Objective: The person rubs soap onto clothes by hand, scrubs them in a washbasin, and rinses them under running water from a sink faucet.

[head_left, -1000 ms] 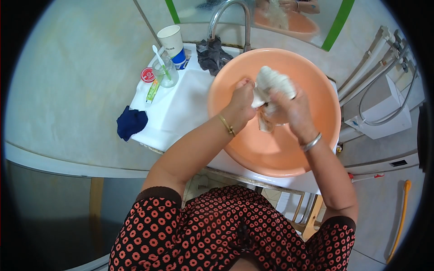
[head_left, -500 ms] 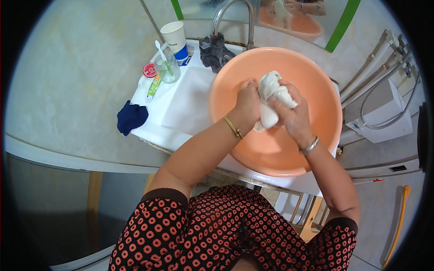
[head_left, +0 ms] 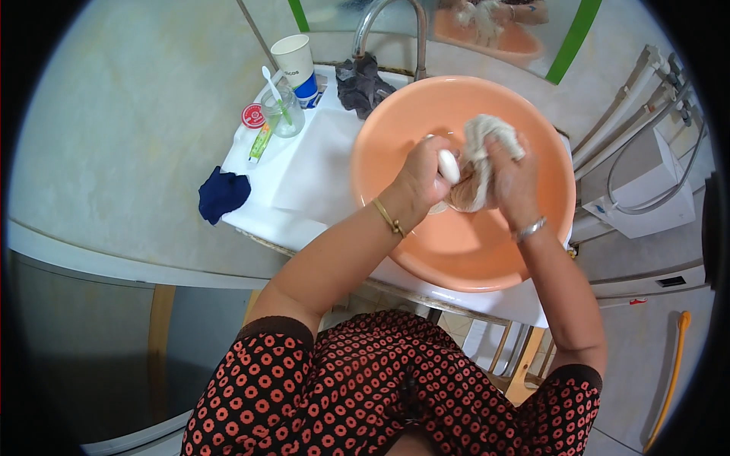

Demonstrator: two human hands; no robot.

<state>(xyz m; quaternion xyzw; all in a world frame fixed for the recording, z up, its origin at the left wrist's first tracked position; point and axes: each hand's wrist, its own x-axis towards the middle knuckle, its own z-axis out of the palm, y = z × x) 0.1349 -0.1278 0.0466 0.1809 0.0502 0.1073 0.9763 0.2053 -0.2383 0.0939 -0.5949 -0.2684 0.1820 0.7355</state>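
Head view: both hands are over the peach basin [head_left: 544, 144]; the left hand [head_left: 422, 173] is curled round a smooth white bar [head_left: 449, 166], probably soap, its rounded end jutting past the fingers, perhaps so that one face stays bare towards the cloth; the right hand [head_left: 517, 181] grips a bunched off-white cloth [head_left: 487, 129], whose folds hang between the hands; whether the left fingers also pinch some of it, I cannot tell. Holding both above the basin likely lets any drips fall inside; the basin sits on the right part of the white sink [head_left: 312, 171], probably because that ledge bears its weight within easy reach. Smaller things stand at the left, seemingly out of the way: a toothbrush [head_left: 269, 85] leans in a glass jar [head_left: 290, 128], which keeps it upright; a navy cloth [head_left: 223, 196] drapes over the corner.
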